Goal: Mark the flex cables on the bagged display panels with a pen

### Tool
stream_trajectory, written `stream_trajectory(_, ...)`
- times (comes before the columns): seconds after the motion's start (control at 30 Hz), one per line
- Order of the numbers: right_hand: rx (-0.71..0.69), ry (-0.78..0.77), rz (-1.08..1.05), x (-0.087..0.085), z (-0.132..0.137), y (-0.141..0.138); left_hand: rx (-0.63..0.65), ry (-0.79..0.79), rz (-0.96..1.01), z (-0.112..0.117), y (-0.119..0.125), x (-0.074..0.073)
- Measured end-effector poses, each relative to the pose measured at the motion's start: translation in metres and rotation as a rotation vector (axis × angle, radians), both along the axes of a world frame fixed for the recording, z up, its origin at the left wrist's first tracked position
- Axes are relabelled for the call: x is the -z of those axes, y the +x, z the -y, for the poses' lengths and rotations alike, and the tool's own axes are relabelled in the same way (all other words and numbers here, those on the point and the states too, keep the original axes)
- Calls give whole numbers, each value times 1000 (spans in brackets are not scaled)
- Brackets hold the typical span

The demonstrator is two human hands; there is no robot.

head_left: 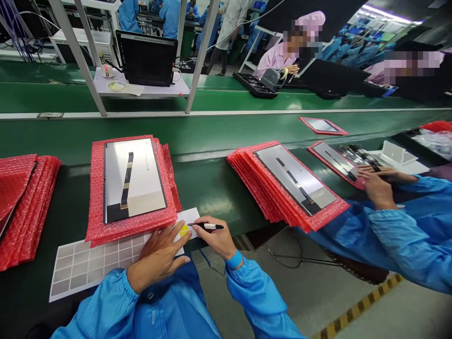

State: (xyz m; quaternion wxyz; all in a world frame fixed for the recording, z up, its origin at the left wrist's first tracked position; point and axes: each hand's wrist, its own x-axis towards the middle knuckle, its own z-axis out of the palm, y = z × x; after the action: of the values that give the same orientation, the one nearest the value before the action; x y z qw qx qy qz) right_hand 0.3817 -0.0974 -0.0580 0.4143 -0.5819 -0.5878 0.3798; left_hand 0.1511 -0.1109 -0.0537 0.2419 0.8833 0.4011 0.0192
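Observation:
My left hand [160,254] lies flat with fingers spread on a white sheet of square stickers [88,263] at the table's near edge. My right hand [216,238] is pinched on a black-and-white pen [206,226], its tip pointing at a yellow label [183,230] on the sheet. Just behind the sheet a display panel [133,179] with a flex cable lies face down on a stack of red bubble-wrap bags [102,221].
More red bags [21,207] are piled at the left. A co-worker's sleeved hands [377,181] at the right touch another panel [334,162] beside a second stack with a panel [294,181]. A green conveyor belt [219,127] runs behind, carrying one panel [322,125].

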Motion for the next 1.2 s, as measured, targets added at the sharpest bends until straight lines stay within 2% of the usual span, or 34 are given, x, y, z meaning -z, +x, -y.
stream_trajectory(0.27,-5,-28,17,-1,0,-1,-12,44,6,2,0,0)
stream_trajectory(0.57,-11,-20,51,8,0,4,-3,53,25,1,0,3)
stream_trajectory(1.2,-17,-1,54,2,-1,2,0,19,-11,-1,1,-5)
